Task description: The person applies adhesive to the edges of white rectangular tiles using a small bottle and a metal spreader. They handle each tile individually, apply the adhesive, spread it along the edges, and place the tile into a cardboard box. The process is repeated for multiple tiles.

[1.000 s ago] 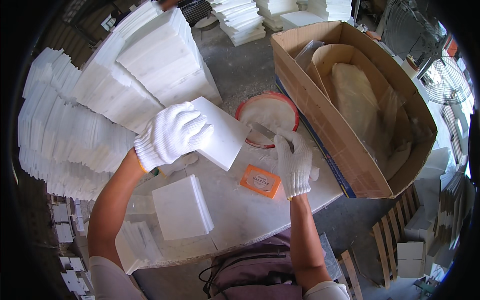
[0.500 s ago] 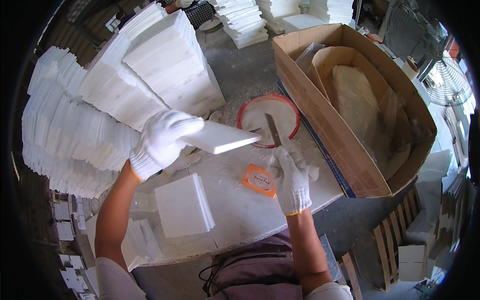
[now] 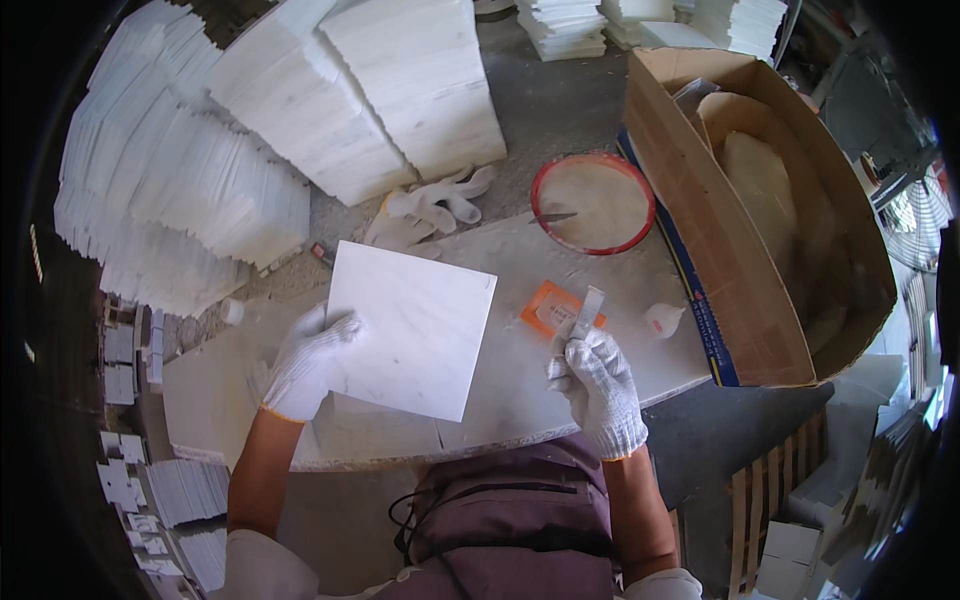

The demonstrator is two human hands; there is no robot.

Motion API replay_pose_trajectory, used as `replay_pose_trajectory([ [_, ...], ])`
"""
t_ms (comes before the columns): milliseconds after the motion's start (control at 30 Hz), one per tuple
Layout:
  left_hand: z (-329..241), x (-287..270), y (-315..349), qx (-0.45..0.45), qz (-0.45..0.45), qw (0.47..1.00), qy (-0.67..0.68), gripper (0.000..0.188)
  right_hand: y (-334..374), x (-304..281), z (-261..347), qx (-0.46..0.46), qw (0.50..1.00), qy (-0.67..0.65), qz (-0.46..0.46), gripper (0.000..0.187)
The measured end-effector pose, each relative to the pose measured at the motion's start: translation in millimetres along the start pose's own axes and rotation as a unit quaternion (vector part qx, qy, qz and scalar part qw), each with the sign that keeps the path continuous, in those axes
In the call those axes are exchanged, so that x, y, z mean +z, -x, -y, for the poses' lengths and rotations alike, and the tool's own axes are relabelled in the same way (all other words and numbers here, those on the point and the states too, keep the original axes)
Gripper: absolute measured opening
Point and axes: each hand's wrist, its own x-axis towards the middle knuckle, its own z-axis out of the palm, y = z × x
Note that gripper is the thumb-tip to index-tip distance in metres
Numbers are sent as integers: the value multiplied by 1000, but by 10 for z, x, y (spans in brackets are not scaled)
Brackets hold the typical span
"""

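Note:
In my gloved left hand (image 3: 308, 358) is a square white marble tile (image 3: 412, 330), gripped at its left edge with the thumb on top. The tile is held above the worktable (image 3: 500, 400), its broad face turned up toward me. My gloved right hand (image 3: 598, 385) is closed around a narrow flat metal blade (image 3: 590, 308) that points away from me. Just beyond this hand lies an orange packet (image 3: 548, 306) on the table. Farther off sits a red-rimmed basin (image 3: 600, 160) of pale material, with a dark pointed blade (image 3: 556, 217) at its left side.
Tall stacks of white tiles (image 3: 410, 90) stand at the far left. A large open cardboard box (image 3: 710, 200) takes up the right side. Spare white gloves (image 3: 440, 205) lie beyond the tile. A small white bottle (image 3: 664, 320) is near the table's right end.
The tile has turned from nearly edge-on to face up and come nearer to me. My right hand has drawn the blade back from the basin. The view has shifted.

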Motion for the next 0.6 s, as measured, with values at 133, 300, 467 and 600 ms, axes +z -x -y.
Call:
replay_pose_trajectory([
  [133, 252, -132, 81, -46, 15, 998, -35, 29, 34, -40, -124, 25, 994, 104, -2, 20],
  [300, 414, -228, 143, -55, 7, 996, -72, 30, -42, 77, -127, -7, 966, 259, 20, 27],
  [467, 322, -156, 186, -21, 11, 994, -109, 33, -148, 214, -123, -47, 937, 345, 13, 31],
  [600, 474, -144, 141, 122, -51, 957, -257, 38, -281, 338, -26, -71, 913, 399, 40, 31],
])
